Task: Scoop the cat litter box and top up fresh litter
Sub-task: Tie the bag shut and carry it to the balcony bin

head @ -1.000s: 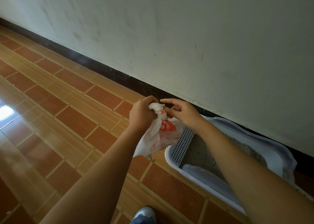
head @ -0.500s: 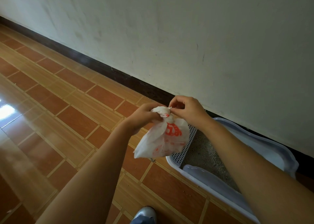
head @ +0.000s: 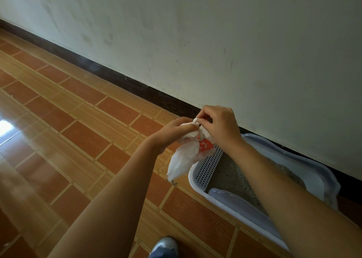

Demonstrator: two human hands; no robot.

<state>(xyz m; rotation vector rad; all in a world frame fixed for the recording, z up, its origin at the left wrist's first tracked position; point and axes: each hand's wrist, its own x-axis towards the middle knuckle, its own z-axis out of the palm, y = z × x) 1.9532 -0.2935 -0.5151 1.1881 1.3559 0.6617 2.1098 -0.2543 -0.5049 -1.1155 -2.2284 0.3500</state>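
Both hands are on the plastic bag (head: 186, 158), which I hold in the air just above the grated end of the litter box (head: 313, 172). My left hand (head: 172, 132) is clenched round the bunched top of the bag, fingers curled into the crumpled film. My right hand (head: 219, 126) pinches the twisted neck between thumb and fingertips; a small white loop of the bag sticks out right at the pinch. The bag is white with red print on the side facing the box. Its body hangs down and tapers toward the floor (head: 78, 130), with the lower tip clear of the box rim on the side away from the box. It looks part full; I cannot tell what is inside. The box is white, sits on the floor and runs along the dark skirting (head: 137, 87) under the wall (head: 215, 42). The grate (head: 208, 165) slopes down at the end of the box nearest the bag. Grey litter (head: 229, 175) fills the tray beyond it, partly hidden by my right forearm. A few loose grains (head: 173, 183) lie on the tiles just outside the grated end. The toe of my shoe (head: 166, 244) shows at the bottom edge, well apart from the box.
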